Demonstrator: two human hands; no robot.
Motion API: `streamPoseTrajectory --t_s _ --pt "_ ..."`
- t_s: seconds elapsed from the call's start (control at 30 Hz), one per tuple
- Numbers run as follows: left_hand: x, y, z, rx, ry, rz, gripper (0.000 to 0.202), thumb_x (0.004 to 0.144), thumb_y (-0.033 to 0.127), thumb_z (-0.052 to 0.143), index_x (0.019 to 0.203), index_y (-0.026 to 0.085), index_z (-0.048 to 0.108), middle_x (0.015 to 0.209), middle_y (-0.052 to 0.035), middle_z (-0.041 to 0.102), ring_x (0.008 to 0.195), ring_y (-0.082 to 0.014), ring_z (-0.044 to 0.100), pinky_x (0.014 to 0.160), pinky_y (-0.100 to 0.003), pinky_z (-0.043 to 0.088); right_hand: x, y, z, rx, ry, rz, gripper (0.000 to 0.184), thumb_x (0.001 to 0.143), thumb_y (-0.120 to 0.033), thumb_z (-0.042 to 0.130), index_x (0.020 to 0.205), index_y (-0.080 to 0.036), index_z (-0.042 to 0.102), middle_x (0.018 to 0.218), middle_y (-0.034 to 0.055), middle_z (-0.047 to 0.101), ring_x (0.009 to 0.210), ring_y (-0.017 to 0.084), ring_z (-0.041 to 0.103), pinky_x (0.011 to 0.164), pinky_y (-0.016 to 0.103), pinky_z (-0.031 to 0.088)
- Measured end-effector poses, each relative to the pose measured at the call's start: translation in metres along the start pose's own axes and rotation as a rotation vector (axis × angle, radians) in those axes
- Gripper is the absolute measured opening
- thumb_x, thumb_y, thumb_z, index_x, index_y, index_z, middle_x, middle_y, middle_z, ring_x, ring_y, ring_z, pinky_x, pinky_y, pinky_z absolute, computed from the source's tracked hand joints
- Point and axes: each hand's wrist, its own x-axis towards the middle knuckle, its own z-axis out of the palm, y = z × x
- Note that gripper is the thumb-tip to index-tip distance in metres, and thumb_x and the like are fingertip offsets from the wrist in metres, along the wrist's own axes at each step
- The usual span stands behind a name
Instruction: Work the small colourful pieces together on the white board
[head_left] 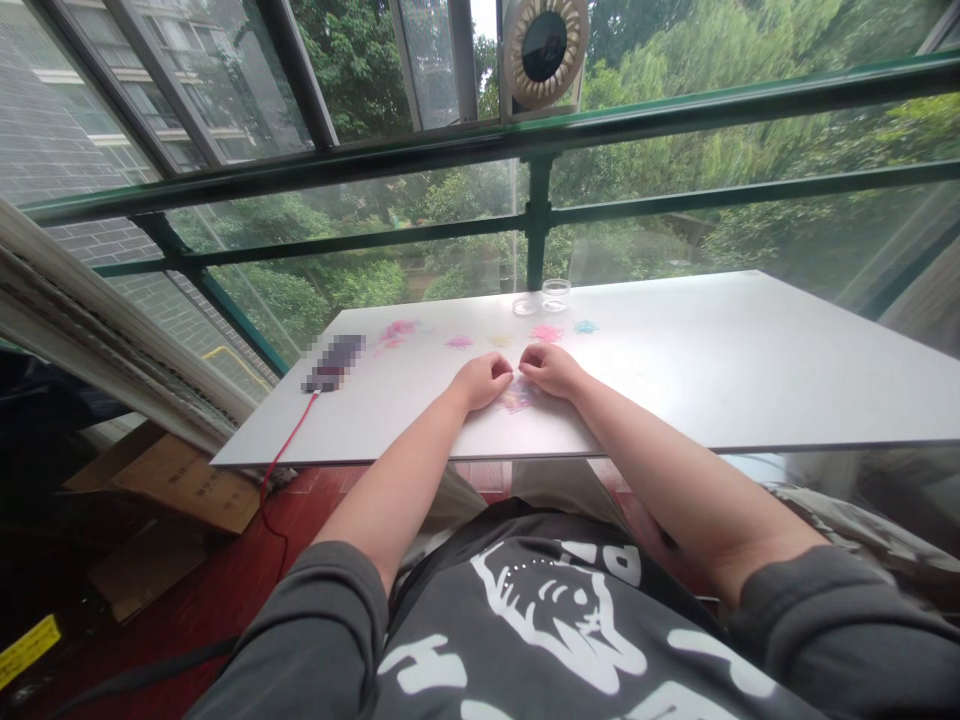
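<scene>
My left hand [485,380] and my right hand [549,368] rest on the white table [750,360], fingertips pinched together and almost touching each other. What they pinch is too small to make out. Under and between them lies a small heap of mixed pastel bits [517,397]. Beyond the hands, small sorted piles lie in a row: pink [396,331], purple [459,342], yellow [500,339], magenta [546,333] and blue [584,326].
A clear small jar [556,294] and its lid [525,305] stand at the table's far edge by the window. A phone [334,363] with a red cable [289,440] lies at the left. Cardboard boxes [187,485] sit on the floor at the left.
</scene>
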Motion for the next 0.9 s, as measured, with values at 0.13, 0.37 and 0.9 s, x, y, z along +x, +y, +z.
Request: streamPoseTrajectory --t_s 0.13,0.37,0.9 --pt "0.0002 -0.0018 0.0007 -0.008 0.007 0.010 0.017 0.071 0.031 0.052 0.081 0.019 0.058 0.077 -0.0012 0.063 0.068 -0.0133 0.054 0.065 -0.026 0.044 -0.0004 -0.0005 -0.0003 0.004 -0.001 0.001 0.011 0.066 -0.023 0.048 0.068 -0.016 0.057 0.061 -0.0006 0.057 0.056 0.010 0.045 0.054 0.021 0.033" --pt "0.0010 -0.0034 0.0011 -0.014 0.006 0.014 0.018 0.071 0.031 0.052 0.081 0.018 0.059 0.077 -0.0017 0.062 0.067 -0.0134 0.054 0.065 -0.026 0.044 0.0023 0.0030 0.0003 0.070 0.036 -0.006 0.012 0.066 -0.023 0.049 0.067 -0.015 0.057 0.059 -0.0012 0.054 0.055 0.010 0.044 0.054 0.022 0.033" --pt "0.0014 -0.0044 0.0017 0.010 0.001 0.021 0.018 0.072 0.031 0.052 0.083 0.018 0.058 0.078 -0.0011 0.062 0.068 -0.0126 0.054 0.065 -0.025 0.043 0.0040 0.0061 0.0016 0.097 0.067 -0.023 0.013 0.065 -0.024 0.049 0.065 -0.014 0.057 0.056 -0.0017 0.051 0.053 0.009 0.042 0.052 0.022 0.032"
